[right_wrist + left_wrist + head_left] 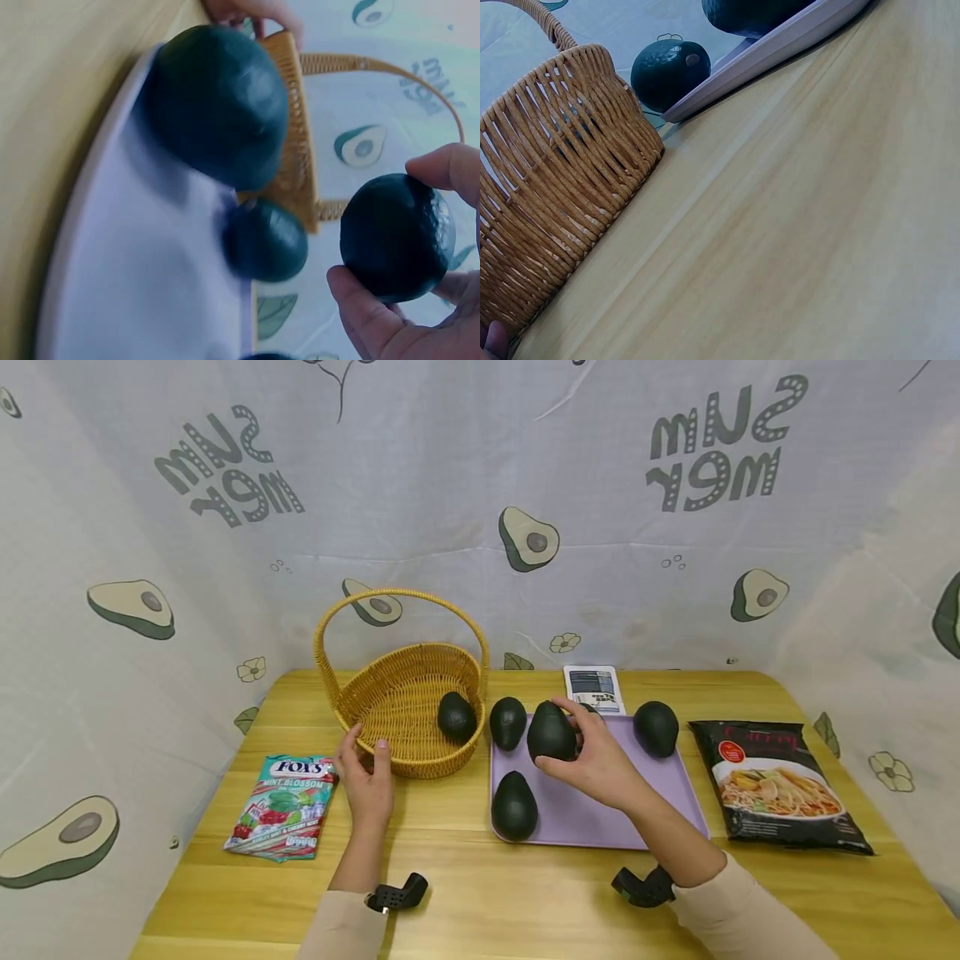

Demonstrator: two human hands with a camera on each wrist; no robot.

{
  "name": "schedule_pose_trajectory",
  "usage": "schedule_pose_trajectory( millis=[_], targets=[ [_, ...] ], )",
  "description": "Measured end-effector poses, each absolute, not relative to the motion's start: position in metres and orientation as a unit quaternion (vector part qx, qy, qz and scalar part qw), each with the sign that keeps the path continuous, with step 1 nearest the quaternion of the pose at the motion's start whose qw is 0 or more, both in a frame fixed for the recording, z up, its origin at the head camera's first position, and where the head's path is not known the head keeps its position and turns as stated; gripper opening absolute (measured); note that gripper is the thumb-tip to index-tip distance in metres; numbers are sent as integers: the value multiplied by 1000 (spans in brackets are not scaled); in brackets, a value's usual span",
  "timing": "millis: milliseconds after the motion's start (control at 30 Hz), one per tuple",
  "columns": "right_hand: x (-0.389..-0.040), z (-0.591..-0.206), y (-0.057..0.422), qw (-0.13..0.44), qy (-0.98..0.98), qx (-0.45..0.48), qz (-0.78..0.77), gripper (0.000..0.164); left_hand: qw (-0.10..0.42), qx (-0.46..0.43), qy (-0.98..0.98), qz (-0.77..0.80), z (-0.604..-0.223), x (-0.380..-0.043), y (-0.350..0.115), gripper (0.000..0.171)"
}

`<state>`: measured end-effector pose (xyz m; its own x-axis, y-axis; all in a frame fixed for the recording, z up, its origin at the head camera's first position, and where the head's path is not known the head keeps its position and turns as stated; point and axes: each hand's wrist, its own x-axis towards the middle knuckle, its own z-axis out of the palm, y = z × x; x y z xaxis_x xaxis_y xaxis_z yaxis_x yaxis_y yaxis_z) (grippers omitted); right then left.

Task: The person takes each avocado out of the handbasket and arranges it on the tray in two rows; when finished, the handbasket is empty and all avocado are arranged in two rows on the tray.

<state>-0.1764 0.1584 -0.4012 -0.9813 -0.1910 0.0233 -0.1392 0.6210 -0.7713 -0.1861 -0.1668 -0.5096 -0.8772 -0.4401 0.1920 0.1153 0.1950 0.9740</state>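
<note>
In the head view my right hand (596, 764) pinches a dark green avocado (551, 732) between thumb and fingers, over the left part of the lilac tray (585, 814). The right wrist view shows this avocado (396, 237) raised above the tray. Several more avocados lie on the tray, one at its front left (514, 807). My left hand (367, 785) is at the front of the yellow wicker basket (390, 714), its fingers loosely spread and touching the rim. Inside the basket, at the right, lies one avocado (457, 717). A fingertip (495, 339) shows low beside the basket in the left wrist view.
A Fox's candy bag (285, 807) lies left of my left hand. Right of the tray is a black noodle packet (780, 782). A white labelled packet (592, 687) lies behind the tray. The basket's tall handle (401, 593) arches up before a printed curtain (450, 468).
</note>
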Motion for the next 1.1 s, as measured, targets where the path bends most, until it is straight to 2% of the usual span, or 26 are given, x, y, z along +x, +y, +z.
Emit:
schedule_pose_trajectory(
  millis=[267, 700, 867, 1100],
  targets=[
    [-161, -409, 186, 44, 897, -94, -429, 92, 225, 110, -739, -625, -508, -186, -168, 55],
    [-148, -424, 217, 104, 917, -102, -371, 94, 234, 115, -742, -618, -509, -186, -166, 54],
    [-144, -429, 225, 137, 920, -101, -353, 92, 230, 115, -738, -624, -508, -185, -166, 54],
    [-139, -432, 232, 153, 918, -121, -345, 88, 227, 118, -738, -624, -506, -184, -165, 53]
  ],
)
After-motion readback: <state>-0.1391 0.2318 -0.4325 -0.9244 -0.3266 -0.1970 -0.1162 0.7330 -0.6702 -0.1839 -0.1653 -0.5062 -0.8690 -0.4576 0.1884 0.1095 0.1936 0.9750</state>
